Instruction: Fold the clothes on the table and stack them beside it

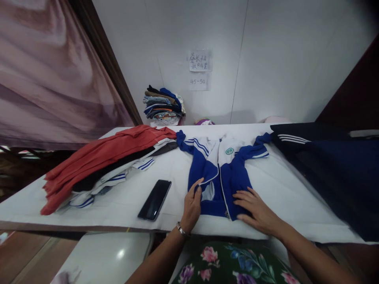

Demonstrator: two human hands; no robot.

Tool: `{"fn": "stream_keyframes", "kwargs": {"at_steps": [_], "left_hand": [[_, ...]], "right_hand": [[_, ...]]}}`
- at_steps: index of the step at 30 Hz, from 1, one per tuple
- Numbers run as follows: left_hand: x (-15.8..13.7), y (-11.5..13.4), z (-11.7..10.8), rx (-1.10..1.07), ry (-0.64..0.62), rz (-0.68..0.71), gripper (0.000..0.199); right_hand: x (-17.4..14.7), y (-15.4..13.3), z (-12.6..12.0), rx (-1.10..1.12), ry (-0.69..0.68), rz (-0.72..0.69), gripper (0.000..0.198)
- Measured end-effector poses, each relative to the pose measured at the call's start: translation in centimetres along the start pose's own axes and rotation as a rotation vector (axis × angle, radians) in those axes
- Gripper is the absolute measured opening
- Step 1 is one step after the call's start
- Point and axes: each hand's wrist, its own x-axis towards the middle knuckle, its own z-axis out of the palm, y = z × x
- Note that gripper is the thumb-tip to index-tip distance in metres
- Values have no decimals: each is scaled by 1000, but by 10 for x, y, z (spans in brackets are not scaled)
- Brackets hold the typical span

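A blue and white zip jacket (237,173) with striped sleeves and a round green badge lies front up in the middle of the table, its zip undone. My left hand (192,203) pinches the edge of its left front panel, which is lifted and folded back so the inside shows. Flat on the lower right front of the jacket rests my right hand (256,209), fingers spread. Both sleeves reach outward toward the far side, their cuffs bunched.
On the white table (275,189), a black phone (154,200) lies left of the jacket. Beyond it is a heap of garments topped by a red one (103,157). Dark clothes (334,169) cover the right end. A folded clothes stack (164,103) stands by the wall, below paper signs (200,61).
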Motion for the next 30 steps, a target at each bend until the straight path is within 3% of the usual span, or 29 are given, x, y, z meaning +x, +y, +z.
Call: {"fn": "stream_keyframes", "kwargs": {"at_steps": [2,6,9,12,15,17,19,21,22,25,28,30], "left_hand": [[0,-1,1,-6,-2,4,43],[0,-3,3,-3,7,13,43],[0,-3,3,4,7,13,43],[0,-1,2,7,10,22,42],[-1,-3,5,77,-5,99,41],[-3,-7,9,224,-144,222,38],[-6,-13,14,444,-396,377,35],[-9,-18,19,643,-598,486,38],[-10,-20,21,706,-638,509,39],[-13,-22,24,757,-616,501,38],[-15,-19,21,750,-603,504,34],[-16,-17,15,729,-620,532,30]], "right_hand": [[-2,-6,2,-31,-53,-37,49],[1,-15,10,-45,4,-8,21],[3,-9,11,99,99,42,27],[0,3,6,417,274,235,32],[-6,15,-2,731,555,520,32],[-7,18,-8,846,735,641,34],[-7,16,-17,841,850,681,34],[-3,9,-25,711,902,657,31],[0,5,-29,621,901,600,29],[13,-10,-32,394,705,256,21],[26,-24,-26,246,204,-48,21],[33,-31,-19,195,-79,-89,21]]}}
